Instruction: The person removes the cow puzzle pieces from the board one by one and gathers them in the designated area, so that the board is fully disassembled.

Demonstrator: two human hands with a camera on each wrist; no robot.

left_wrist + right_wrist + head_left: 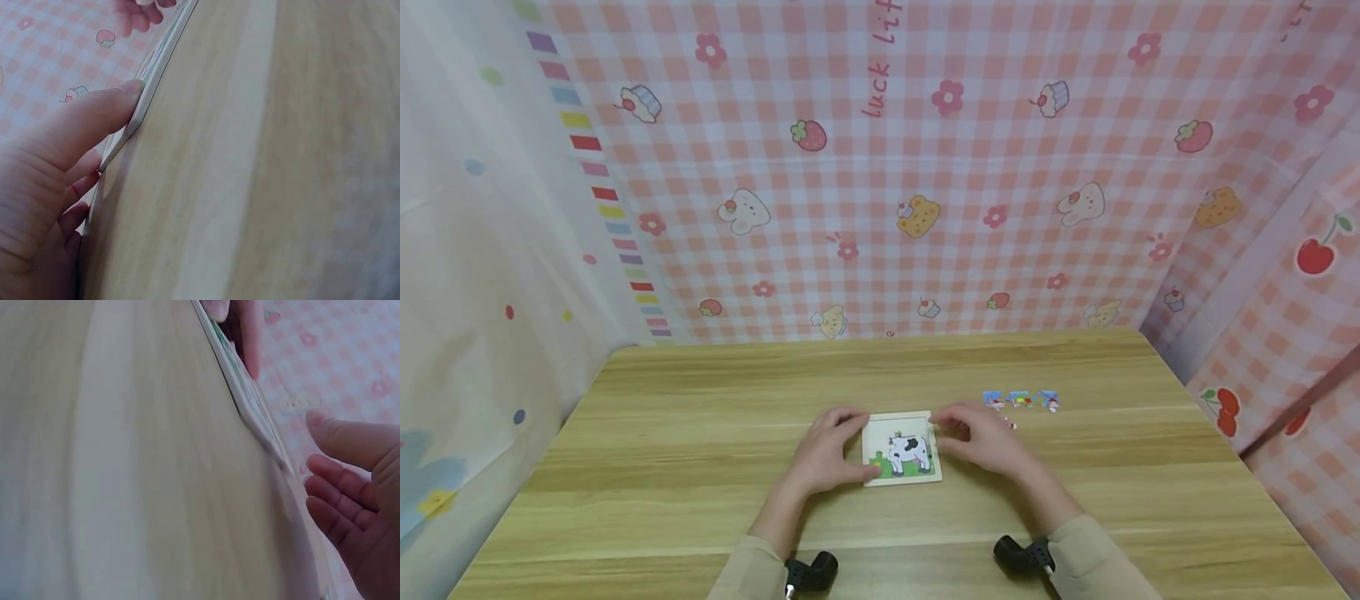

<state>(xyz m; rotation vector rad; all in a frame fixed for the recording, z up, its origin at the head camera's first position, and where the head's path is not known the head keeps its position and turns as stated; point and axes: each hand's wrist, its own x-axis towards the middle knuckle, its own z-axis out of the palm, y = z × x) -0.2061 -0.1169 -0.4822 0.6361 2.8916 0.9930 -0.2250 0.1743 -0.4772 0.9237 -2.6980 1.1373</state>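
Note:
A square wooden puzzle tray (895,427) lies on the table, with a black-and-white cow picture (910,454) on green across its lower part and a pale bare area above. My left hand (831,454) holds the tray by its left side, thumb at the lower left corner and fingers near the upper left one. In the left wrist view the thumb (103,112) presses on the rim. Beside the right edge is my right hand (981,437), its fingers loosely bent and holding nothing. The right wrist view shows a gap between the right hand (356,481) and the tray.
Several small blue puzzle pieces (1021,400) lie on the wooden table (700,433), behind and to the right of the right hand. One pinkish piece (1009,423) sits close to that hand. A checked curtain (865,175) hangs behind the table's far edge.

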